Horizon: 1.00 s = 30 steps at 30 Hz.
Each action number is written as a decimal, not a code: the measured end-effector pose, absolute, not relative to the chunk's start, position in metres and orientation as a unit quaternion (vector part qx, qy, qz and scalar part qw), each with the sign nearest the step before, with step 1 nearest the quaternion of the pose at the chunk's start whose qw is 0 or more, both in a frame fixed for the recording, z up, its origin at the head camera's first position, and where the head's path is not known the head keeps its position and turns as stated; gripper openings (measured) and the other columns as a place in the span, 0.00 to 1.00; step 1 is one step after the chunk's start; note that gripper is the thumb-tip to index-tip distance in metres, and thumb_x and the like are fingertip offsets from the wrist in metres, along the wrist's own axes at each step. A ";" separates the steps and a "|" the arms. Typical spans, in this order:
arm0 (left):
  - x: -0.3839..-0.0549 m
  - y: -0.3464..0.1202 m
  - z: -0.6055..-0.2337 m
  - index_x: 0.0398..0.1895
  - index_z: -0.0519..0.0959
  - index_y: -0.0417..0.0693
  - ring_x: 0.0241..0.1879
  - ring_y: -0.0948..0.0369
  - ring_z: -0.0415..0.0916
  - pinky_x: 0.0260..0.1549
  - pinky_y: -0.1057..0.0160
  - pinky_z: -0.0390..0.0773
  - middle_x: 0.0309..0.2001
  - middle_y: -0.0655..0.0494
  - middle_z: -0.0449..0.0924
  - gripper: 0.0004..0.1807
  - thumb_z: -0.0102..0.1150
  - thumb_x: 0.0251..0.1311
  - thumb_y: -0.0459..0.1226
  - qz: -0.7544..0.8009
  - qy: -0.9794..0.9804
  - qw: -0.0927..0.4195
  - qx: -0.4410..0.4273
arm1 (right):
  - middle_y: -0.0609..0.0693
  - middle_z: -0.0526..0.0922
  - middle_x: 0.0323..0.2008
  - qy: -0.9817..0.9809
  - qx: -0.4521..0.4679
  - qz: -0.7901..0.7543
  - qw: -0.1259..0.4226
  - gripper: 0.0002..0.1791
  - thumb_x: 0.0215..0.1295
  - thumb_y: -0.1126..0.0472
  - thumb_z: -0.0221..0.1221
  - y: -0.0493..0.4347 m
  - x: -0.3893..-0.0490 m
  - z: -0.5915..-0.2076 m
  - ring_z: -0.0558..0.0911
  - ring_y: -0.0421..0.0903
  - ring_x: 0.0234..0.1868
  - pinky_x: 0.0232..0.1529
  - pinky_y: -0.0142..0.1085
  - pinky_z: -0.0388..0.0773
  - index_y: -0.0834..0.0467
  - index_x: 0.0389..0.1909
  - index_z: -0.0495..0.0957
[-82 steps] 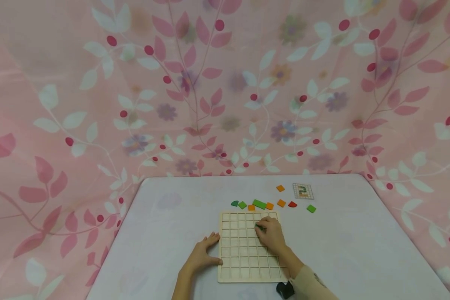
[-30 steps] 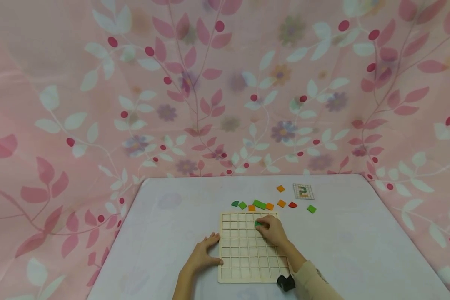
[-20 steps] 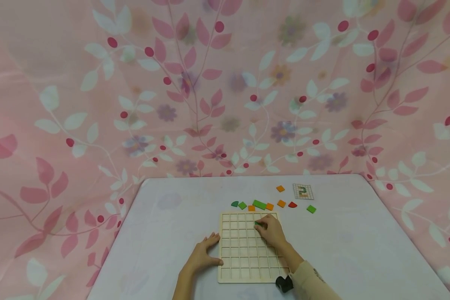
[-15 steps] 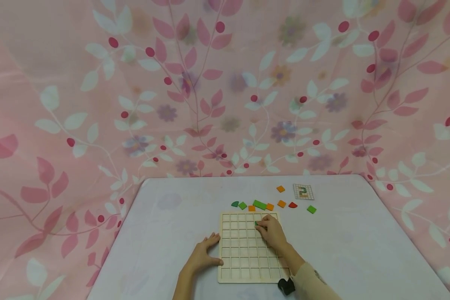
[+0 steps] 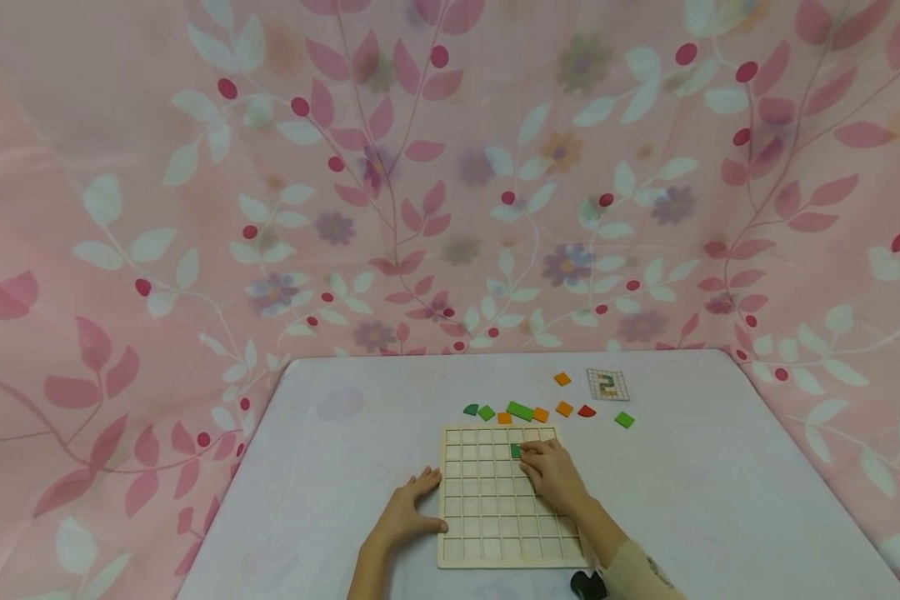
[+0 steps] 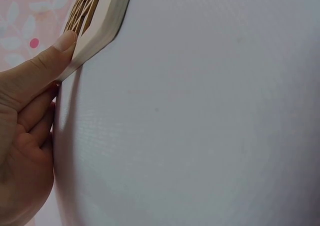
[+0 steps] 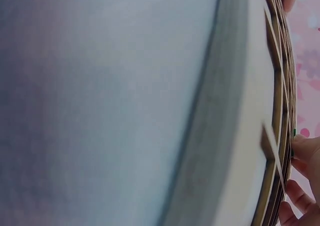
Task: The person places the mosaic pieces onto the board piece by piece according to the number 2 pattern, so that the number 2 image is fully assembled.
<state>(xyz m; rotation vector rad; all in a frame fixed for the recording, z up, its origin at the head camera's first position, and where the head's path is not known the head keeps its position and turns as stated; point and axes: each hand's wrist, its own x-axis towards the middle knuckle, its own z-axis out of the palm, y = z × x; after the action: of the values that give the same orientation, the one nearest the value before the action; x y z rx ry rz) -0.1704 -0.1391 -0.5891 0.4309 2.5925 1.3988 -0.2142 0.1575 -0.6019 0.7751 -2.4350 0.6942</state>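
Note:
A pale wooden grid board (image 5: 480, 567) lies on the table in the head view. My left hand (image 5: 407, 510) rests against its left edge with thumb and fingers spread; in the left wrist view the thumb (image 6: 47, 61) presses on the board's rim (image 6: 97, 41). Toward the far right of the grid, a dark green tile (image 5: 515, 451) sits at a cell. The fingertips of my right hand (image 5: 555, 477) touch the tile's right side, and the thumb is a little apart from it. From the right wrist, fingers (image 7: 310, 148) show at the far side of the board, beside a sliver of green.
Beyond the board lie loose pieces: a green quarter-round (image 5: 471, 410), a long green block (image 5: 521, 411), a red piece (image 5: 587, 411), several orange squares (image 5: 565, 409) and green squares (image 5: 625, 420). A gridded pattern card (image 5: 608, 385) is behind them. A black object (image 5: 588, 585) hangs by the right sleeve.
My right hand has drawn slightly right and nearer, its pinch on the green tile loosened. More of the tile now shows at its cell. The left hand has stayed at the board's edge.

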 end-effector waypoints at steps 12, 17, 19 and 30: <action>-0.170 -0.139 -0.590 0.61 0.69 0.34 0.63 0.27 0.51 0.61 0.32 0.52 0.64 0.34 0.62 0.47 0.78 0.31 0.39 0.464 0.871 0.075 0.143 | 0.53 0.84 0.32 -0.885 0.209 0.384 0.159 0.01 0.51 0.71 0.65 0.155 -0.224 -0.595 0.80 0.49 0.33 0.33 0.37 0.80 0.65 0.26 0.84; -0.170 -0.138 -0.589 0.61 0.69 0.33 0.63 0.26 0.50 0.61 0.31 0.51 0.64 0.33 0.61 0.47 0.77 0.31 0.40 0.465 0.870 0.078 0.147 | 0.49 0.83 0.26 -0.872 0.159 0.449 0.118 0.03 0.48 0.71 0.68 0.157 -0.230 -0.593 0.77 0.40 0.26 0.26 0.29 0.75 0.62 0.24 0.83; -0.170 -0.138 -0.589 0.61 0.69 0.33 0.63 0.26 0.50 0.60 0.31 0.51 0.64 0.33 0.61 0.47 0.77 0.31 0.39 0.468 0.868 0.080 0.146 | 0.48 0.82 0.26 -0.876 0.147 0.447 0.107 0.04 0.48 0.69 0.68 0.157 -0.230 -0.592 0.74 0.37 0.26 0.26 0.28 0.73 0.62 0.27 0.83; -0.170 -0.139 -0.590 0.60 0.69 0.32 0.63 0.27 0.51 0.61 0.32 0.52 0.64 0.32 0.61 0.47 0.77 0.32 0.38 0.466 0.868 0.074 0.154 | 0.50 0.74 0.32 -0.900 0.200 0.373 0.106 0.11 0.54 0.65 0.65 0.154 -0.231 -0.593 0.65 0.37 0.25 0.23 0.28 0.66 0.64 0.39 0.84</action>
<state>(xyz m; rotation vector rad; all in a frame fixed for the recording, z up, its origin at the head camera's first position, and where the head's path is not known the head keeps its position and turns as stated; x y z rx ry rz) -0.1703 -0.1388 -0.5901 0.4629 2.6070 1.3983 -0.2307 0.1539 -0.5933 0.5906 -2.6500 1.0988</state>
